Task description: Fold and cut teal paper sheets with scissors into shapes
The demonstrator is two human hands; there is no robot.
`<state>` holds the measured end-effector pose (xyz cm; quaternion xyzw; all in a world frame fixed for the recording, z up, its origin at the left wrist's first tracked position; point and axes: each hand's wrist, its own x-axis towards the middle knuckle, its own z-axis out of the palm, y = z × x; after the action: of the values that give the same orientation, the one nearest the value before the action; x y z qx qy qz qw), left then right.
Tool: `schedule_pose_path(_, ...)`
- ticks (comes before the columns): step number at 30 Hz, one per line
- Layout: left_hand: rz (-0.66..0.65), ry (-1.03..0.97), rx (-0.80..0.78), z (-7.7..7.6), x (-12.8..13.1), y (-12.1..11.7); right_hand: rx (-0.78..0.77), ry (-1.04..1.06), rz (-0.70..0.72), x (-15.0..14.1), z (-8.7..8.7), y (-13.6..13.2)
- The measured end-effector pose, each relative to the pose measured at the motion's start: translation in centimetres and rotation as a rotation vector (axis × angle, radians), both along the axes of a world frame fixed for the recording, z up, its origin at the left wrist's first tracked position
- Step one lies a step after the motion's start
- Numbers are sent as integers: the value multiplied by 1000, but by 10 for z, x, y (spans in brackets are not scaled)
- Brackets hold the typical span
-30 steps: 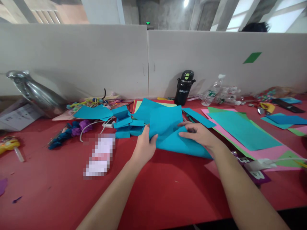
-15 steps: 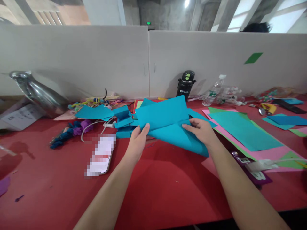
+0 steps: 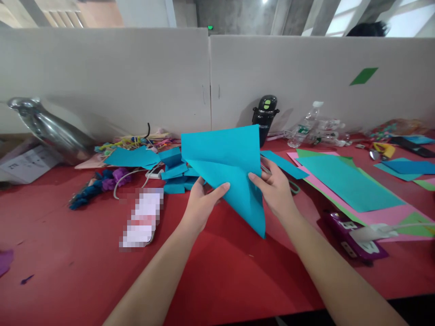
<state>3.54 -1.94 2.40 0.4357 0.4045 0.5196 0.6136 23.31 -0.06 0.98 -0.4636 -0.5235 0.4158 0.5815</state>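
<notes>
above the middle of the red counter (image 3: pixel 217 280), a teal paper sheet (image 3: pixel 220 147) hangs between two bare hands, its front layer folded over and tapering to a low corner. the left hand's (image 3: pixel 200 203) grip pinches the slanting lower-left edge, thumb in front; the right hand's (image 3: pixel 278 190) grip pinches the right edge likewise. to handle the fold well, keep both pinches light and level, line up the edges before pressing, and smooth the crease outward so the soft bulge doesn't wrinkle. compared with the earlier frame, the hands are closer together and the loose corner points more steeply down.
</notes>
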Motion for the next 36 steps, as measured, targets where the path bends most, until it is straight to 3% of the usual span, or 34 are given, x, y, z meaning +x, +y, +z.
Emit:
schedule_pose_path(9, 108, -1, 112, -3, -6, 5, -26, -14, 21, -11, 4, -7)
schedule_pose_path(26, 135, -5, 150, 4, -11, 5, -5, -191, -3, -8, 11, -12)
schedule_pose_path(36, 189, -3, 188, 6, -16, 8, 39, -214, 162, -3, 16, -14)
